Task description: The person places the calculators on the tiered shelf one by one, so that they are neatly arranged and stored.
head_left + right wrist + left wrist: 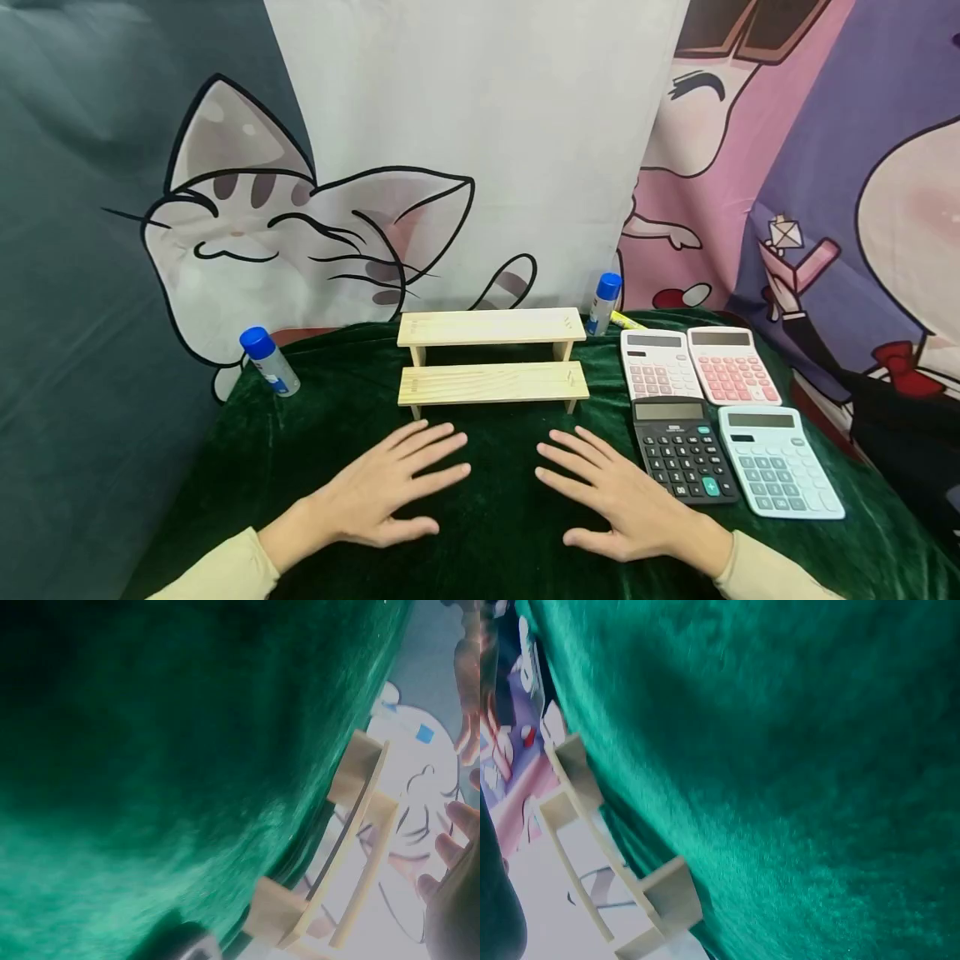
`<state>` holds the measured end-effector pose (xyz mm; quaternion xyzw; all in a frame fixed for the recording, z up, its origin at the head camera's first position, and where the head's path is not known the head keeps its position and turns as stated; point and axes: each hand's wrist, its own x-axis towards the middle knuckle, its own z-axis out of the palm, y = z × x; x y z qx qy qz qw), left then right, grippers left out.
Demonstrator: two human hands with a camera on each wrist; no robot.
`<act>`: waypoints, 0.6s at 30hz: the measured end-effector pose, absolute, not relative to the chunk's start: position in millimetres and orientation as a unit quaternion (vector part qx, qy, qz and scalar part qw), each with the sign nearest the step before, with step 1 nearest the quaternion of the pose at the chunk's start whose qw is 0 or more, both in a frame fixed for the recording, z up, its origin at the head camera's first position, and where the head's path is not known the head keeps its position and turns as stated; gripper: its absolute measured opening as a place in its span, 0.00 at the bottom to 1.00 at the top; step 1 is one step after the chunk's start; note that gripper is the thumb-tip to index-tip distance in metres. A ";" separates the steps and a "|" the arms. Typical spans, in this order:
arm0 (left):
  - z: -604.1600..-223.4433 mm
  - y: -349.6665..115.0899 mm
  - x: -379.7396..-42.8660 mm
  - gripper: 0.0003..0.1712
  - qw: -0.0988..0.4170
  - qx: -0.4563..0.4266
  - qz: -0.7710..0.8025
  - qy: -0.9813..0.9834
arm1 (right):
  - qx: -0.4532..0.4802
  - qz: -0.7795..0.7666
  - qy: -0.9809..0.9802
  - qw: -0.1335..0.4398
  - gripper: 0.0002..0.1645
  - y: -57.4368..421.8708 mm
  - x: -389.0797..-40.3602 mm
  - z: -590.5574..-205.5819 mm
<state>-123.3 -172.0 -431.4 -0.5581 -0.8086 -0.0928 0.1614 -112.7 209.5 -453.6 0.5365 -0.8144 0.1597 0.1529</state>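
Both hands are held over the green velvet cloth with fingers spread and nothing in them. The left hand [382, 487] is in front of the left end of a two-step wooden stand [493, 382], thumb pointing inward. Mirroring it, the right hand [626, 500] is at the right, its fingers toward the stand's right end. Close beside that hand lies a black calculator [686, 462], the nearest of several. In the right wrist view, fingertips [450, 847] show at the right edge next to the stand [352, 840]. The left wrist view shows the stand [619, 847] at lower left.
A light blue calculator [780, 467], a white-and-pink one [656, 354] and a pink one [731, 371] lie at right. White tubes with blue caps stand at back left [272, 363] and back right [602, 307], near a yellow stick [625, 320]. A cartoon-printed curtain [480, 108] hangs behind.
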 end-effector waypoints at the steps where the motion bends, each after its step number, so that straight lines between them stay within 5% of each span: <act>1: -431.2 -173.5 -125.6 0.47 0.162 -0.544 -0.097 -0.818 | 0.528 0.163 -0.819 0.153 0.52 211.1 -112.9 -453.9; 18: -445.1 -189.0 -169.5 0.25 0.119 -0.134 -0.430 -0.885 | 0.307 0.217 -0.909 0.181 0.52 254.2 -133.2 -455.0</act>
